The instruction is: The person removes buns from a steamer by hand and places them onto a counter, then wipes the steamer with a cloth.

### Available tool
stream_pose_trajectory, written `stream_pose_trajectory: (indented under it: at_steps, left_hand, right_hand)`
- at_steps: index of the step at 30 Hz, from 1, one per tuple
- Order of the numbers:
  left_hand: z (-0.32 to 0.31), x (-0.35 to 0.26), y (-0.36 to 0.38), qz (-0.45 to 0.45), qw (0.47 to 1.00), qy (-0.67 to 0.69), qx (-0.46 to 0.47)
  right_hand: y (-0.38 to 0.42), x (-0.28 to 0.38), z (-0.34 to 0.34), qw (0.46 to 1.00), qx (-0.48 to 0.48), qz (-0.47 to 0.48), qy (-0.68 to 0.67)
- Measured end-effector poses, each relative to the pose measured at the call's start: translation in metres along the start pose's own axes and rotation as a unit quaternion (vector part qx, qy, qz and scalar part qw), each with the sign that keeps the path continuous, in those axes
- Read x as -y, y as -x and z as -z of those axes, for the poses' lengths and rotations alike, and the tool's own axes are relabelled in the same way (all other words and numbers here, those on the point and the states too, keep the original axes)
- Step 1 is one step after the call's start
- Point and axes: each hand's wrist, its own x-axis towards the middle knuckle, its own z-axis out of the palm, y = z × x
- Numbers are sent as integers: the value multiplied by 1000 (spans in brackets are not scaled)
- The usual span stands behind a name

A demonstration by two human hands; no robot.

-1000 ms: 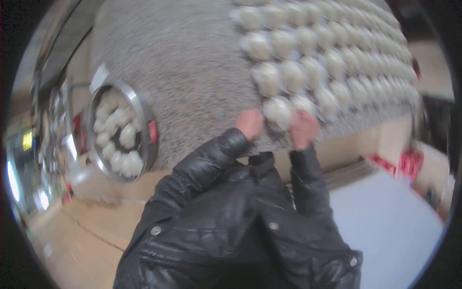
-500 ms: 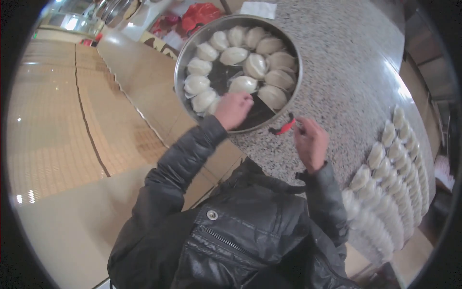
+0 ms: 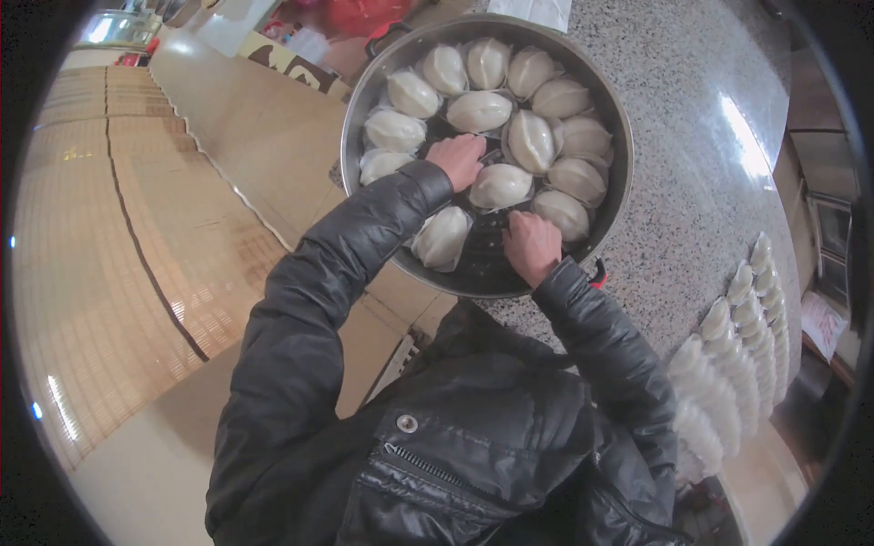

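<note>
Several pale dumplings [image 3: 480, 111] lie around the inside of a round dark metal pan [image 3: 625, 150], with thin clear film under some. My left hand [image 3: 458, 160] is inside the pan, its fingers curled down beside a dumpling [image 3: 502, 187] near the middle; the fingertips are hidden. Close to the pan's near right side, my right hand [image 3: 533, 244] has its fingers bent down between that dumpling and another at the right wall [image 3: 561, 215]. What either hand pinches, if anything, cannot be made out.
The pan stands on a speckled stone counter [image 3: 678, 136]. Rows of more dumplings [image 3: 719, 364] lie at the counter's right. A red handle [image 3: 598, 275] sticks out by my right wrist. White paper [image 3: 533, 11] lies behind the pan; a woven mat [image 3: 173, 227] is at left.
My right hand has moved left, from beside the red handle into the pan. My left hand has moved up towards the pan's middle. The view has shifted, and the pan looks larger.
</note>
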Motion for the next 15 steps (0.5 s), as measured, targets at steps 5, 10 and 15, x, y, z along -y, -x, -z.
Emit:
stream_pose_trajectory:
  at_steps: [5,10,15]
  left_hand:
    - [-6,2,-13,-28,999,-19,-17]
    - [7,-2,-10,-1,1000,4,18]
    - [13,-5,9,82,994,43,54]
  right_hand:
    - [2,1,6,996,34,-69,-44]
    - [0,-3,4,987,45,-121,-100]
    - [-10,-2,5,963,67,-179,-191]
